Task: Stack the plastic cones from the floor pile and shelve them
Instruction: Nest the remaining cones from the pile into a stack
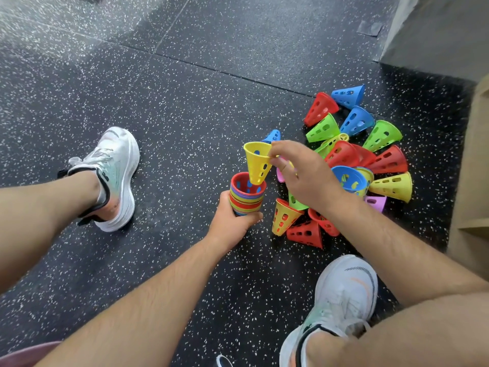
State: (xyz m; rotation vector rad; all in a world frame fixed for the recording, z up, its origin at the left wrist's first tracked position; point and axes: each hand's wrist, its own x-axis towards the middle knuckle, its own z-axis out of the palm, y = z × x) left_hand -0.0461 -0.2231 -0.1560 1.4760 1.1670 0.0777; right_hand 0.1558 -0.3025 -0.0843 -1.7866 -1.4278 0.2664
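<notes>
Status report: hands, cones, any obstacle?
Left hand grips cone stack. Right hand pinches yellow cone, tip at stack mouth. Loose pile on floor; nothing blocking.

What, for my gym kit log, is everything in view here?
Cone stack: one, multicoloured with red topmost, held at centre.
Yellow cone: one, yellow, tip at the stack's mouth.
Loose cones: roughly twenty, red, blue, green, yellow, purple, pink, floor pile at right.
Floor: one, black speckled, underneath.
Wooden unit: one, tan, right edge.
Grey block: one, grey, top right.
Shoes: two, white, either side.
Left hand: one, gripping stack.
Right hand: one, pinching yellow cone.
</notes>
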